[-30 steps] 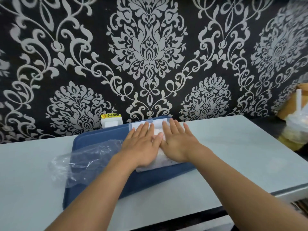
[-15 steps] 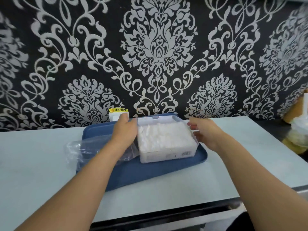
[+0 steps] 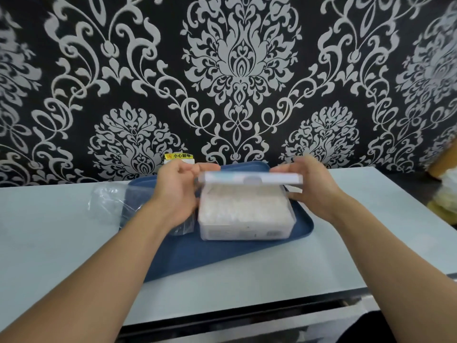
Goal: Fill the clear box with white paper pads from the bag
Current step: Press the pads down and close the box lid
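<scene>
Both hands have come in from the box sides since 0.5 s ago & now hold the lid (image 3: pixel 252 179), lifted off the back & tilted over the clear box (image 3: pixel 244 219). Left hand (image 3: pixel 176 191) pinches lid's left end, right hand (image 3: pixel 312 186) grips its right end. Box sits btwn the hands on the blue tray (image 3: pixel 222 253), packed w/ white paper pads (image 3: pixel 243 206). Crumpled clear bag (image 3: pixel 108 201) lies left of the left hand, partly on tray, partly on table (image 3: pixel 49 243).
</scene>
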A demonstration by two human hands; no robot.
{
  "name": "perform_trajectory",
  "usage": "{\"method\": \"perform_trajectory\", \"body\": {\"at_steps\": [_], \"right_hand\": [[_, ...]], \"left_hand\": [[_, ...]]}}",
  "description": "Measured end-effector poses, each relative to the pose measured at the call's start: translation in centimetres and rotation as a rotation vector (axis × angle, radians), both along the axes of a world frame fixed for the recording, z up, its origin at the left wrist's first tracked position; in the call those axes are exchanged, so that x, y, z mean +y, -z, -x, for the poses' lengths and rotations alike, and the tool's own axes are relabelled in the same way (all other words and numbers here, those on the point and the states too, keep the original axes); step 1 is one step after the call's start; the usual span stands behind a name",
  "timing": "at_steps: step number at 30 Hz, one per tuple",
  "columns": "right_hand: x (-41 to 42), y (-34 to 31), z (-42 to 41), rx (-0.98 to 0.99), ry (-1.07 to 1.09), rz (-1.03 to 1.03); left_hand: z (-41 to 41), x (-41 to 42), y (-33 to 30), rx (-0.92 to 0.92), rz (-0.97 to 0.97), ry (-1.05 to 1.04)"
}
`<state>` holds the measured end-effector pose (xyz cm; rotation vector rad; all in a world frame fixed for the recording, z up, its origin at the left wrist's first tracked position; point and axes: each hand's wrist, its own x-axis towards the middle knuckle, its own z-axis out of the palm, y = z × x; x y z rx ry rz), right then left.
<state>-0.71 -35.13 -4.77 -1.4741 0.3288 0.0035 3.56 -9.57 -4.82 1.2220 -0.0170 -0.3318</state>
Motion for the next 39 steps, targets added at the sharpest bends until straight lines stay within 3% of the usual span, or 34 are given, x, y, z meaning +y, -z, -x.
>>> {"method": "perform_trajectory", "body": {"at_steps": [2, 5, 9, 11, 13, 16, 21, 24, 26, 28, 30, 32, 35, 39], "right_hand": [[1.3, -0.1, 0.9, -0.034, -0.101, 0.292], [2.4, 0.6, 2.2, -0.141, -0.283, 0.739], [2.9, 1.4, 3.0, -0.176, -0.402, 1.160], [3.7, 1.7, 3.4, -0.205, -0.405, 1.342], [4.8, 1.9, 3.8, -0.198, -0.363, 1.433], [5.7, 2.2, 3.3, -0.239, -0.270, 1.551], [5.7, 1.8, 2.5, -0.254, -0.266, 1.561], [7.9, -0.2, 2.9, -0.490, -0.159, 1.429], [10.8, -1.3, 3.1, -0.599, -0.172, 1.203], [14.6, -1.6, 2.9, -0.522, -0.362, 1.105], [18.1, -1.2, 2.5, -0.410, -0.532, 1.234], [21.2, -0.7, 1.5, -0.399, -0.588, 1.283], [25.7, -0.9, 0.3, -0.485, -0.559, 1.150], [35.5, -2.2, 1.5, -0.637, -0.636, 0.953]], "left_hand": [[0.4, -0.4, 0.2, -0.069, -0.182, 0.088], [2.0, -1.5, 1.2, -0.423, -0.794, 0.226], [3.9, -1.8, 1.6, -0.718, -1.196, 0.270], [4.4, -1.9, 1.8, -0.778, -1.311, 0.284], [4.7, -2.1, 2.1, -0.766, -1.324, 0.260], [4.2, -2.8, 2.3, -0.890, -1.375, 0.169], [3.5, -2.0, 1.3, -0.866, -1.370, 0.179], [1.9, 1.8, -1.6, -0.940, -1.426, 0.002], [0.7, 6.5, -3.0, -0.747, -1.599, 0.032], [0.4, 11.8, -2.0, -0.514, -1.658, 0.091], [1.4, 15.7, 0.3, -0.484, -1.511, 0.005], [2.8, 18.3, 1.9, -0.558, -1.356, -0.279], [5.8, 22.2, 1.5, -0.610, -1.165, -0.559], [11.4, 30.7, 0.9, -0.734, -1.078, -0.723]]}}
